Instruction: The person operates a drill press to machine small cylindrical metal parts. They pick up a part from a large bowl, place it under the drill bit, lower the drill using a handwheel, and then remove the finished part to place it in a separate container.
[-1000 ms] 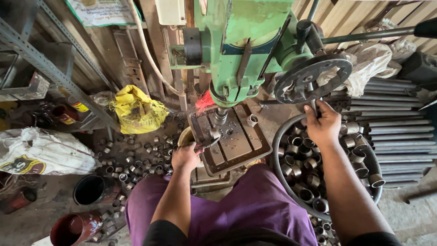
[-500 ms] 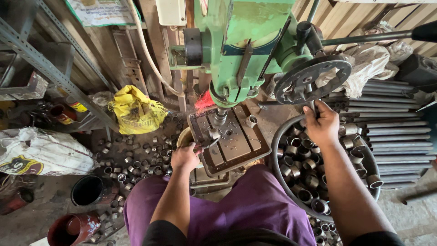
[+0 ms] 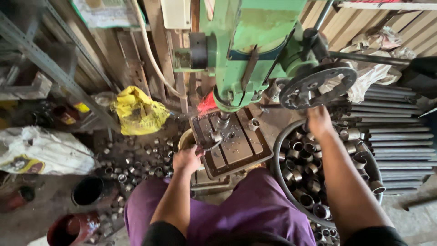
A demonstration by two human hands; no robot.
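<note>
The left hand [image 3: 185,158] pinches a small ring [image 3: 215,136] on the drill table [image 3: 236,146]. The right hand [image 3: 318,120] reaches up beside the handwheel [image 3: 317,84], above the tub [image 3: 278,171]; I cannot tell its grip.

Drill press [image 3: 255,41]: painted green, handwheel [image 3: 317,84] black. Bag [image 3: 136,111]: yellow. Trousers [image 3: 255,209]: purple. Metal rings [image 3: 309,168]: grey, dull. Sack [image 3: 41,150]: white, marked yellow. Bristles [image 3: 207,104]: red.
</note>
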